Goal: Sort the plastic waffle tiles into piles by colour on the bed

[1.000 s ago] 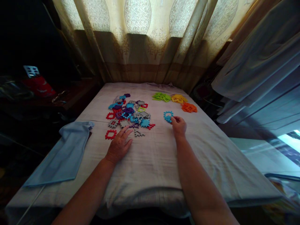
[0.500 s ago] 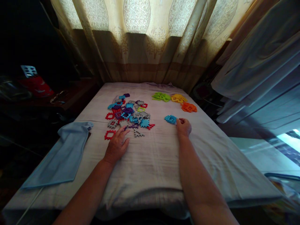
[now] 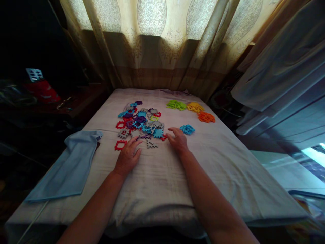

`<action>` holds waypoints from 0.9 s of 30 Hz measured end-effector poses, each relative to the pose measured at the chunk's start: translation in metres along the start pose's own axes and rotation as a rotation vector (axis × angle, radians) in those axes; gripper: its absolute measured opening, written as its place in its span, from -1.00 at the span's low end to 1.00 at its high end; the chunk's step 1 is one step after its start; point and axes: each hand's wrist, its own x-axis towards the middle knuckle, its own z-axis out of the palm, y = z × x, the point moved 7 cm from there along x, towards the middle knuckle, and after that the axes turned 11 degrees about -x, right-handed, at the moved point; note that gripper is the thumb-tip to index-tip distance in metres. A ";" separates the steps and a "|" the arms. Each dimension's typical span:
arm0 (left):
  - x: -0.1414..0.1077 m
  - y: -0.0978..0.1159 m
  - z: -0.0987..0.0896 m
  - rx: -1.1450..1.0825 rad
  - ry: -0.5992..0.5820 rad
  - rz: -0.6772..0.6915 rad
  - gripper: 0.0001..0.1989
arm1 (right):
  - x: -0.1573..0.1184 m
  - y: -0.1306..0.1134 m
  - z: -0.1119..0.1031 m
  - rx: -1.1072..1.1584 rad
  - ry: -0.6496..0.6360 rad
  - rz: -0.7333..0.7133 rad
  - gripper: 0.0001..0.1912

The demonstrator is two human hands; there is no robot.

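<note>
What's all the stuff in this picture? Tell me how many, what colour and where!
Mixed heap: 1, many-coloured, left of middle; pieces overlap too much to count
Green pile: 1, lime green, far right
Yellow pile: 1, yellow, right beside the green
Orange pile: 1, orange, nearer than the yellow
Blue pile: 1, blue, nearer than the orange
Cloth: 1, light blue, left edge
Sheet: 1, pale, under the pieces
Curtain: uncounted, cream and brown, behind
Hanging fabric: uncounted, greyish, upper right
Red item: 1, red, dim left side
Left hand: 1, bare, heap's near edge
Right hand: 1, bare, open, heap's right side
</note>
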 end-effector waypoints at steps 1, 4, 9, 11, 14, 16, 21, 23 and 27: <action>0.000 -0.001 0.000 0.001 0.003 -0.003 -0.65 | -0.001 -0.011 0.005 -0.019 -0.028 -0.060 -0.64; 0.000 -0.001 0.001 0.007 0.000 -0.007 -0.65 | -0.004 -0.029 0.017 -0.095 -0.111 -0.148 -0.51; 0.001 0.000 0.001 0.015 -0.020 -0.020 -0.64 | -0.007 -0.034 0.022 -0.158 -0.215 -0.171 -0.46; 0.001 -0.001 0.001 0.016 -0.024 -0.037 -0.65 | -0.007 -0.035 0.021 -0.154 -0.229 -0.178 -0.49; 0.001 -0.003 0.002 0.015 -0.022 -0.054 -0.64 | -0.006 -0.037 0.020 -0.136 -0.232 -0.181 -0.56; 0.001 -0.003 0.002 0.012 -0.016 -0.052 -0.64 | -0.005 -0.037 0.020 -0.121 -0.227 -0.181 -0.61; 0.002 -0.004 0.002 -0.004 -0.007 -0.040 -0.65 | -0.003 -0.034 0.014 -0.088 -0.145 -0.176 -0.70; 0.001 -0.006 0.001 -0.023 0.006 -0.056 -0.66 | -0.002 -0.027 0.009 -0.083 -0.085 -0.155 -0.72; 0.004 -0.013 -0.004 -0.074 0.024 -0.110 -0.66 | -0.001 0.001 -0.007 -0.115 0.062 -0.078 -0.74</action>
